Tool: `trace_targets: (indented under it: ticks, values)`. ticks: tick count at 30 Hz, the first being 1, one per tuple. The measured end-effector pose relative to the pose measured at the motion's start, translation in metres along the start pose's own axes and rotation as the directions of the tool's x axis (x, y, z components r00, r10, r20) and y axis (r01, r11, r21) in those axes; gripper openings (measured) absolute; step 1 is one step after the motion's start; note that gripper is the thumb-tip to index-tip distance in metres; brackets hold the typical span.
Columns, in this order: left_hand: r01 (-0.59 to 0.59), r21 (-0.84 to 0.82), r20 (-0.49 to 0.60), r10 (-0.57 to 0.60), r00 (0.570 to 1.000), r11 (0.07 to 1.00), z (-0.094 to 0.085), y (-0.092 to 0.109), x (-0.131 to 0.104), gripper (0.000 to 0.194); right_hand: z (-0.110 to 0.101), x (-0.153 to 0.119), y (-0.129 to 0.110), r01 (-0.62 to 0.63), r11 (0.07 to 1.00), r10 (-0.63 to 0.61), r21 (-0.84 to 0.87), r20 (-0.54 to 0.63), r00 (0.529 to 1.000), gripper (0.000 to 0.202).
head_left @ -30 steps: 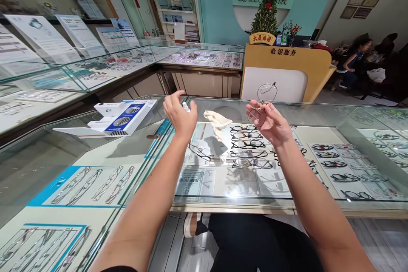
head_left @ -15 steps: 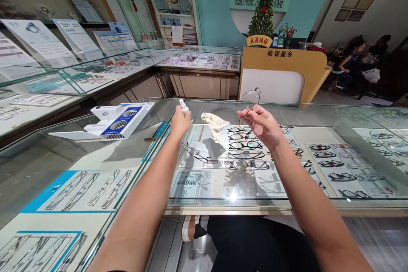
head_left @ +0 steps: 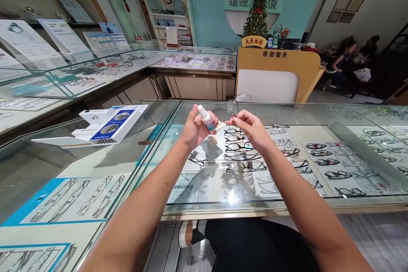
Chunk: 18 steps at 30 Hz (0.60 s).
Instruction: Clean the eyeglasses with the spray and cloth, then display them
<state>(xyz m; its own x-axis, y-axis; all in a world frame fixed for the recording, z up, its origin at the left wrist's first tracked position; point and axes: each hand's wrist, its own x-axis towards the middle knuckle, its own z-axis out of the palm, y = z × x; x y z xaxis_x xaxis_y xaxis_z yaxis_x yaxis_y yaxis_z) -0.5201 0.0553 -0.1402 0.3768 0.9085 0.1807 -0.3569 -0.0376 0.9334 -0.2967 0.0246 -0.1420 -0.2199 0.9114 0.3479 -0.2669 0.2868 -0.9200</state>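
A small white spray bottle [head_left: 206,118] with a blue-marked label tilts in my left hand [head_left: 194,129], its fingers wrapped round it above the glass counter. Just to its right, my right hand [head_left: 251,128] pinches a pair of thin round-framed glasses [head_left: 232,107], with a lens standing up above the fingertips. The bottle and the glasses are apart. Part of a cream cloth [head_left: 220,125] shows on the counter behind my left hand, which hides the rest of it.
Dark-framed glasses [head_left: 245,165] lie in rows under the glass counter top [head_left: 219,209]. An opened white and blue box [head_left: 117,125] sits at the left. Beyond are more display cases, a yellow cash desk [head_left: 310,61] with plants, and seated people at the far right.
My left hand has moved right with the bottle, from beside the cloth to in front of it. My right hand has shifted slightly left and turned the glasses. The view has shifted a little.
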Motion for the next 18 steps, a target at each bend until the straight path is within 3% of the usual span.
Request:
trace_targets:
  ticks: [4, 11, 18]
  values:
    - [0.008, 0.060, 0.051, -0.011, 0.999, 0.998, 0.009, -0.002, -0.004, 0.078, 0.005, -0.001, 0.006, -0.006, 0.999, 0.007, -0.039, 0.038, 0.999, 0.047]
    - [-0.030, 0.230, -0.064, 0.046, 0.997, 0.973, 0.004, -0.019, 0.002, 0.067, 0.009, -0.003, 0.010, -0.034, 0.996, 0.042, -0.082, 0.095, 0.995, 0.044]
    - [-0.055, 0.390, -0.072, 0.090, 0.993, 0.919, 0.005, -0.024, 0.002, 0.058, 0.014, -0.006, 0.007, -0.039, 0.996, 0.050, -0.074, 0.149, 0.988, 0.045]
